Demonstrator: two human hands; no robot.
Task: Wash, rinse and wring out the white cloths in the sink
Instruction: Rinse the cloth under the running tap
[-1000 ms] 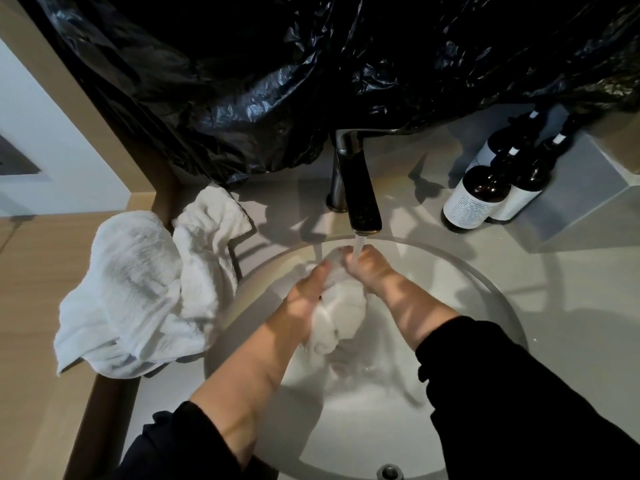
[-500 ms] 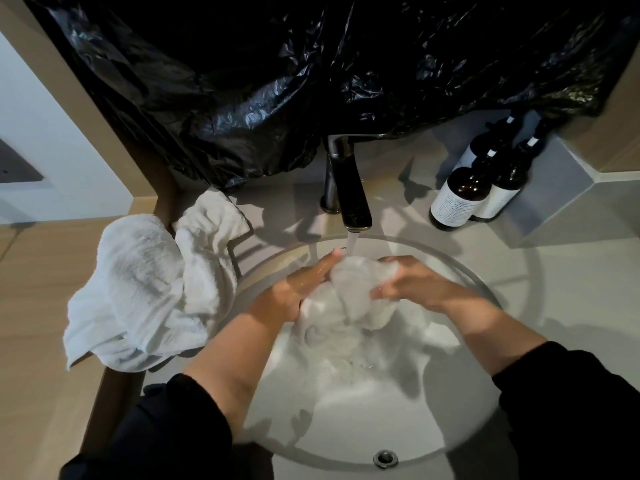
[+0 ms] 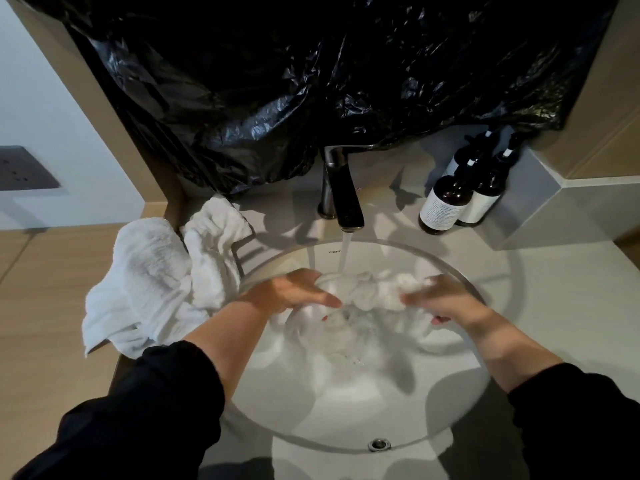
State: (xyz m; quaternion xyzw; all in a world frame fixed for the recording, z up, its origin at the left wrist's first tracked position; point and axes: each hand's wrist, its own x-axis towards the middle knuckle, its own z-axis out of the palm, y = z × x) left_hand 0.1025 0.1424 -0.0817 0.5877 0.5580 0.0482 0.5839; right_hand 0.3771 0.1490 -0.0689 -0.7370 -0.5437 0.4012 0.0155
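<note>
My left hand (image 3: 294,292) and right hand (image 3: 446,299) each clutch one end of the wet cloth (image 3: 367,289) in the sink (image 3: 346,410), under the running faucet (image 3: 343,199) at twelve o'clock. More white cloths (image 3: 156,278) lie heaped at nine o'clock.

Washbasin view, with much of it covered, blurred or cropped.

A black plastic sheet (image 3: 311,81) hides the wall above the bench (image 3: 554,306) and the top of the tap (image 3: 341,199). The wet cloth (image 3: 367,292) buries the fingertips of the left grip (image 3: 291,292). The right grip (image 3: 446,299) is blurred at the fingertips. Falling water (image 3: 345,249) covers the end of the brand lettering (image 3: 334,252) on the sink (image 3: 346,403). The print on the bottles (image 3: 446,206) is too small to read, and the rear ones sit half behind the front ones. Both black sleeves (image 3: 138,410) run off the bottom edge. A grey wall plate (image 3: 24,168) is cropped at the left.
</note>
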